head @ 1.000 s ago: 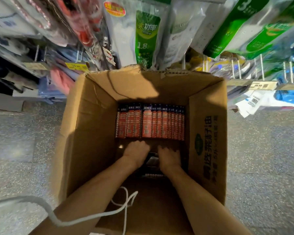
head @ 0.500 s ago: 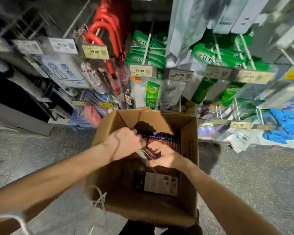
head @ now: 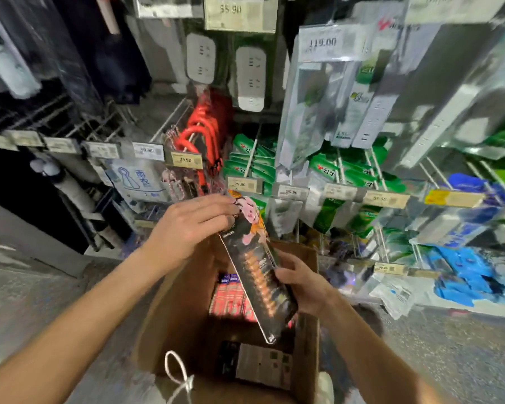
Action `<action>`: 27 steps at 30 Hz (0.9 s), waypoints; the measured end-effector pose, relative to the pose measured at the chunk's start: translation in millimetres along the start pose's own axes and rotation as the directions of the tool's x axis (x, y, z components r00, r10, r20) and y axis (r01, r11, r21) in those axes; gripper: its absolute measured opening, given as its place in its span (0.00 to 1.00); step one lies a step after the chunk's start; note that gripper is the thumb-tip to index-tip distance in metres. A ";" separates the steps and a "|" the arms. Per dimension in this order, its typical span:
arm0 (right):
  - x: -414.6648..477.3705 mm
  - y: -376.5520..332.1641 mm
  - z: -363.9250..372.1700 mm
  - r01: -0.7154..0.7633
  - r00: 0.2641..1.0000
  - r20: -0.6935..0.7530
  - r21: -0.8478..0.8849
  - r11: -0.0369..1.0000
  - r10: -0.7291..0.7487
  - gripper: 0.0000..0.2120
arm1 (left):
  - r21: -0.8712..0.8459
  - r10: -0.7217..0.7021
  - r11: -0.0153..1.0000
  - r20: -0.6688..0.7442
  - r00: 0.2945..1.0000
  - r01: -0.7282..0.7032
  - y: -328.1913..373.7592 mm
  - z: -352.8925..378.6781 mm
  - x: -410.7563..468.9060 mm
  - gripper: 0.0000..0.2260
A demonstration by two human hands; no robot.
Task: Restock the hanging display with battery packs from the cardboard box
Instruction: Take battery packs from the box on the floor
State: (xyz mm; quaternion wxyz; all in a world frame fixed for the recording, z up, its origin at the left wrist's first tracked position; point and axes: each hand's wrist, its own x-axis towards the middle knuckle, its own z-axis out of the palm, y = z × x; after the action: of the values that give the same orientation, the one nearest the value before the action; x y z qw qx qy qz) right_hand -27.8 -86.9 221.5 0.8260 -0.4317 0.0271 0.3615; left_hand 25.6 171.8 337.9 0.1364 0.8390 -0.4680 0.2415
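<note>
A person stands over an open cardboard box [head: 169,310] in the lower centre of the frame and holds one long battery pack [head: 257,275] above its mouth with both hands. The pack is a dark card with a row of orange cells down its face, tilted so that its top leans toward the upper left and its lower corner hangs over the inside of the box. The left hand [head: 193,225] comes in from the left, its fingers curled over the pack's top edge, probably to reach the hang hole and steer it. The right hand [head: 303,284] wraps the lower right edge, taking the weight and keeping the long card from swinging. Neither hand is open; each is closed on the pack. Deeper in the box a row of red packs [head: 228,295] stands on edge against the far wall, and a flat pack [head: 257,365] lies at the near end of the bottom. A white cord [head: 178,374] loops over the near rim. Behind the box, the hanging display [head: 250,157] fills the upper half of the frame with wire pegs, price tags, green packets and white power strips [head: 250,80]. Which peg takes batteries cannot be told, as much of it is blurred. The pack is out of the box but not yet hung, so the likely next need is to line its hole up with a free peg.
</note>
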 end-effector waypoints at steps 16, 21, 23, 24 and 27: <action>-27.1 32.2 28.7 0.190 0.758 -0.584 -0.231 0.954 -0.292 0.20 | -0.670 -0.726 -0.310 0.625 0.287 0.674 130.0 87.0 -29.4 0.23; -35.7 36.6 25.1 0.220 0.751 -0.598 -0.174 0.960 -0.280 0.13 | -0.638 -0.735 -0.327 0.635 0.236 0.698 135.4 87.6 -36.1 0.21; -38.4 36.5 26.1 0.221 0.744 -0.596 -0.206 0.953 -0.301 0.13 | -0.624 -0.742 -0.325 0.634 0.218 0.710 138.6 88.8 -39.1 0.21; -39.4 36.3 26.0 0.217 0.740 -0.595 -0.230 0.949 -0.313 0.12 | -0.628 -0.744 -0.332 0.633 0.214 0.704 139.5 89.8 -39.6 0.22; -41.3 33.0 21.6 0.213 0.712 -0.612 -0.279 0.936 -0.344 0.11 | -0.665 -0.752 -0.327 0.614 0.242 0.672 139.2 93.3 -36.6 0.20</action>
State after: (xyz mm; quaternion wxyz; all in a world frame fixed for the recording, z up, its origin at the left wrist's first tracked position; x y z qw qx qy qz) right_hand -84.6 -82.8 226.9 0.7647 -0.6053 0.2127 0.0602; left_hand -83.4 82.6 239.9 0.6932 0.6916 0.1207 -0.1629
